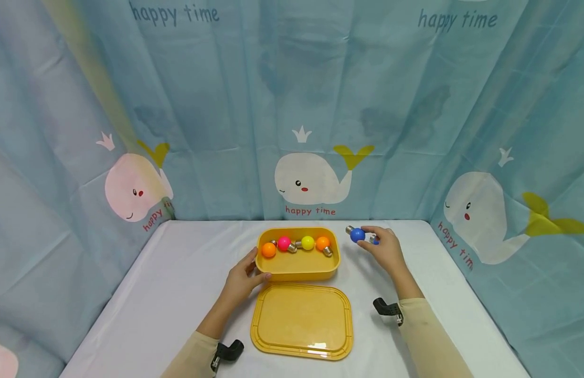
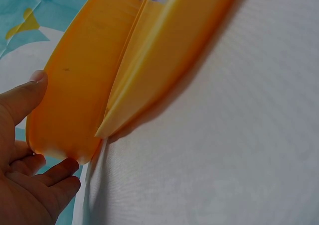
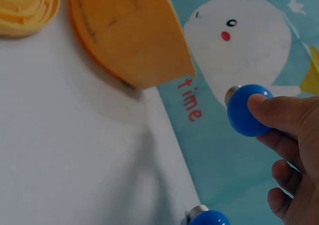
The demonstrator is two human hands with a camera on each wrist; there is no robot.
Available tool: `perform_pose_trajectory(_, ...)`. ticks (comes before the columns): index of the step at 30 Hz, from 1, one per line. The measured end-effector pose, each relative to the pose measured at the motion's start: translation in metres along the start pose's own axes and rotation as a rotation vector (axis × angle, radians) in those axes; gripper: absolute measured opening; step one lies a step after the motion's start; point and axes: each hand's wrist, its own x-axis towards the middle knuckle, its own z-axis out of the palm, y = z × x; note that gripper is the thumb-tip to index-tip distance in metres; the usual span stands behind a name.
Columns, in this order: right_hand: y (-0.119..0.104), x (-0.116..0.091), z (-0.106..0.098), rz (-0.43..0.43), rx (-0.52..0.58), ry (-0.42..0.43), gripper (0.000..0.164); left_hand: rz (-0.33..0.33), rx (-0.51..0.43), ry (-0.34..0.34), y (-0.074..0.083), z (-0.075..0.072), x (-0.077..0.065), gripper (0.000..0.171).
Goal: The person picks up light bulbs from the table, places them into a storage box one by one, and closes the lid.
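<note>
My right hand (image 1: pixel 385 249) pinches a blue light bulb (image 1: pixel 357 235) between thumb and fingers, its metal base pointing left. It is held in the air just right of the yellow plastic box (image 1: pixel 296 276). A second blue bulb (image 3: pixel 212 218) shows below the hand in the right wrist view, mostly hidden by the hand in the head view. My left hand (image 1: pixel 240 281) grips the box at its left end, thumb along the front side. Inside the box lie an orange bulb (image 1: pixel 268 250), a pink bulb (image 1: pixel 284 243), a yellow bulb (image 1: pixel 308 242) and another orange bulb (image 1: pixel 322 243).
A yellow lid (image 1: pixel 301 321) lies flat on the white table (image 1: pixel 188 273), in front of the box and between the forearms. Blue curtains (image 1: pixel 235 105) printed with whales stand behind the table and on both sides.
</note>
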Motion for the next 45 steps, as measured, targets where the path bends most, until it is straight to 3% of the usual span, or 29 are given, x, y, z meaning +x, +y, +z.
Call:
perform_pose_trajectory(14, -0.055, 0.010, -0.011, -0.109, 0.063, -0.097, 0.043, 0.006, 0.014, 0.009, 0.001, 0.000, -0.002, 0.097)
perform_pose_trajectory(27, -0.101, 0.029, -0.005, -0.427, -0.076, -0.350, 0.039, 0.009, 0.022, 0.017, 0.003, 0.001, -0.004, 0.093)
perform_pose_trajectory(36, -0.132, 0.053, 0.021, -0.560, -0.104, -0.523, 0.036, -0.037, 0.014, 0.016, 0.004, 0.000, -0.005, 0.091)
perform_pose_trajectory(45, -0.148, 0.063, 0.054, -0.560, -0.136, -0.696, 0.033, -0.026, 0.012, 0.013, 0.003, 0.001, -0.003, 0.089)
